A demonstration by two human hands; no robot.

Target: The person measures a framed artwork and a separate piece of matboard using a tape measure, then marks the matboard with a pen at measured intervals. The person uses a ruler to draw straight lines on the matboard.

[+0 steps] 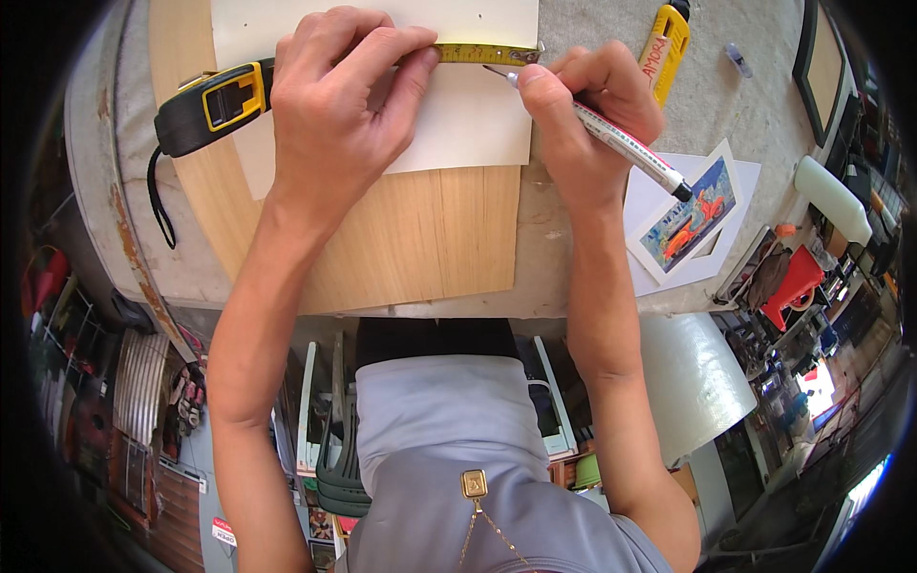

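Note:
My left hand (349,105) pinches the yellow blade of a tape measure (212,107), whose black and yellow case lies to its left with a black wrist strap hanging down. The blade runs rightward across a cream-white sheet (458,124), its metal end hook at the sheet's right edge. My right hand (597,119) is closed round a white marker pen (635,158). The pen's dark tip points left, just below the blade near the hook; whether it touches the sheet I cannot tell. Beneath the sheet lies a light wooden board (420,244).
A yellow utility knife (666,53) lies beyond my right hand, with a small clear plastic piece (738,61) beside it. A colourful picture print (686,212) rests on white card at the right. A black frame (823,67) stands at the far right of the table (583,304).

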